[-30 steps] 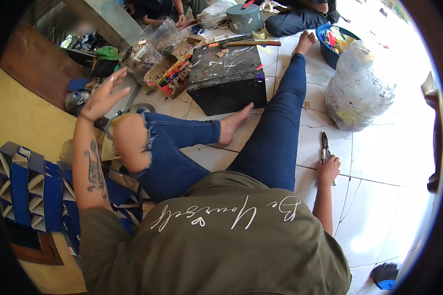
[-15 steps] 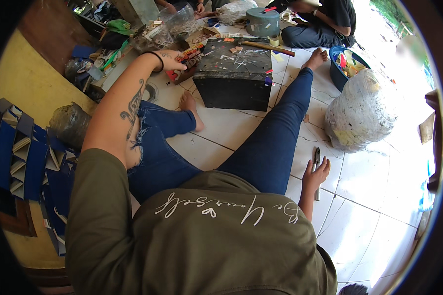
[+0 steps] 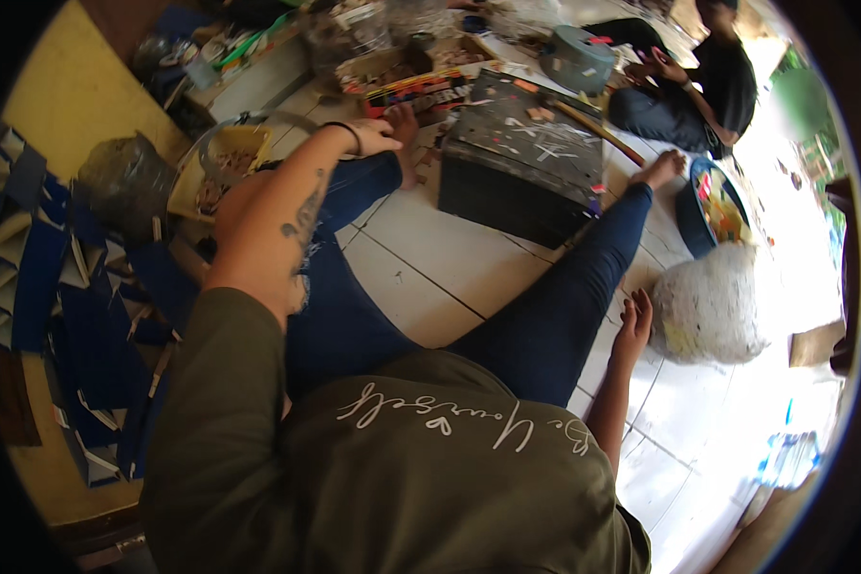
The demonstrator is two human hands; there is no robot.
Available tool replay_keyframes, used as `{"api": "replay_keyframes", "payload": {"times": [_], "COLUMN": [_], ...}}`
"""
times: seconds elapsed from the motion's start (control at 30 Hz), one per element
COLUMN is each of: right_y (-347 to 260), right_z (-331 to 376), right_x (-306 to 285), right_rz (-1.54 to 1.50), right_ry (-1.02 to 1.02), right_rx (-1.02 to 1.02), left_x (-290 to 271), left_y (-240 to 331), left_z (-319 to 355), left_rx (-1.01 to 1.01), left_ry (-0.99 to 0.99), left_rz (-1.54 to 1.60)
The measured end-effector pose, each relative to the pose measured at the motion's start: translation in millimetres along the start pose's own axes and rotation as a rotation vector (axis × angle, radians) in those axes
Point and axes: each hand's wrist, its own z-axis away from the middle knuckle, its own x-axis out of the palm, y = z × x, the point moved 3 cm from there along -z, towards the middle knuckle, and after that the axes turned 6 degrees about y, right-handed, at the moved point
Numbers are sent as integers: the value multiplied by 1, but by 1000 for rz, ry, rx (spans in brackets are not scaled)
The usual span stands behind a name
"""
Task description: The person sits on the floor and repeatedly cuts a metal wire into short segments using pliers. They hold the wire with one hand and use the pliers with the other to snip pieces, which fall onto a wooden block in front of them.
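Note:
I sit on a white tiled floor point(image 3: 430, 277) in blue jeans, legs stretched forward. My left hand point(image 3: 378, 137), a black band on its wrist, reaches out beside my bare foot point(image 3: 407, 124), just short of a low tray of coloured sticks point(image 3: 416, 91). Its fingers are curled and partly hidden, so any grip is unclear. My right hand point(image 3: 633, 320) rests with fingers spread on the tiles beside my right leg, next to a white bag full of scraps point(image 3: 708, 306). A black box point(image 3: 517, 177) strewn with small pieces stands ahead.
A wooden stick point(image 3: 598, 132) lies on the box. Beyond are a grey round tub point(image 3: 576, 59), a seated person in black point(image 3: 713, 91) and a blue bowl of coloured bits point(image 3: 703, 206). At left lie a blue patterned mat point(image 3: 77, 297), a clear bag point(image 3: 124, 182) and a yellow tray point(image 3: 210, 167).
My left arm went from raised over my knee to stretched toward the tray of sticks. My right hand stays on the floor; the tool seen by it earlier no longer shows.

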Motion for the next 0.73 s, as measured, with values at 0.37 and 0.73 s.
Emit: {"api": "replay_keyframes", "payload": {"times": [0.37, 0.73], "right_y": [6, 53], "right_z": [-128, -151], "right_x": [90, 126], "right_rz": [-245, -839], "right_ry": [-282, -411], "right_rx": [573, 893], "left_x": [91, 198], "left_y": [-4, -32], "left_z": [-4, -25], "left_rx": [31, 311], "left_ry": [-126, 537], "left_rz": [-250, -409]}}
